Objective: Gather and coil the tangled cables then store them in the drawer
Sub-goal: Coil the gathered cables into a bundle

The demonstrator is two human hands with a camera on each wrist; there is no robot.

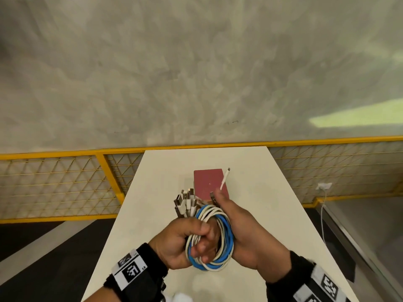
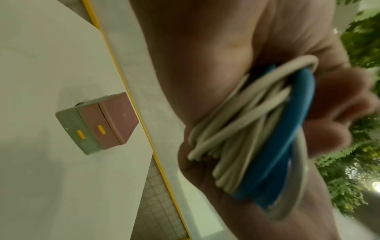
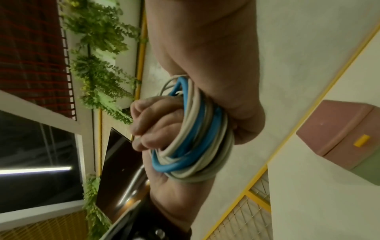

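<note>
Setting: white bench (image 1: pixel 250 214), yellow mesh railing behind. Item: coil (image 1: pixel 214 236) of white and blue cables, held above the near half of the bench. My left hand (image 1: pixel 185 243) grips it, fingers through the loops. My right hand (image 1: pixel 242 232) cups its right side, pinching a loose white end (image 1: pixel 224 180). Step: finishing the coil. Next: tuck that end, then free one hand to open a drawer of the pink-and-green box (image 1: pixel 210 184), just beyond.

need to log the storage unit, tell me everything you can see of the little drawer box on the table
The drawer box is a small, matte, plastic-looking block standing on the white table, beyond both hands and untouched. It has a pink top and pink upper drawer over a grey-green lower one, each with a small yellow pull. Both drawers look closed. One white cable end crosses in front of it in the head view.
</note>
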